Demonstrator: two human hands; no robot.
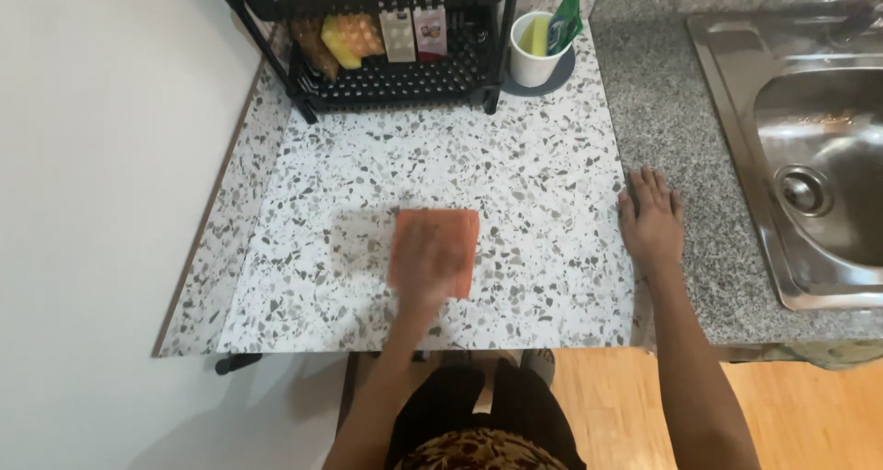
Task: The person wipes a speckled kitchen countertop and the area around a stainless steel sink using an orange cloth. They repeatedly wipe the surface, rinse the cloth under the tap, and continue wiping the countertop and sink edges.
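An orange cloth (pixel 452 234) lies flat on the speckled white countertop (pixel 515 166), near the front middle. My left hand (pixel 425 266) presses on top of it, blurred by motion, with the fingers spread over the cloth. My right hand (pixel 651 220) rests flat and open, palm down, on the seam where the speckled top meets the grey granite counter (pixel 662 102). It holds nothing.
A black wire rack (pixel 386 38) with packets stands at the back. Beside it is a white cup (pixel 538 51) holding a sponge and a green packet. A steel sink (pixel 819 157) is at the right. A white wall runs along the left. Wooden floor shows below the counter's front edge.
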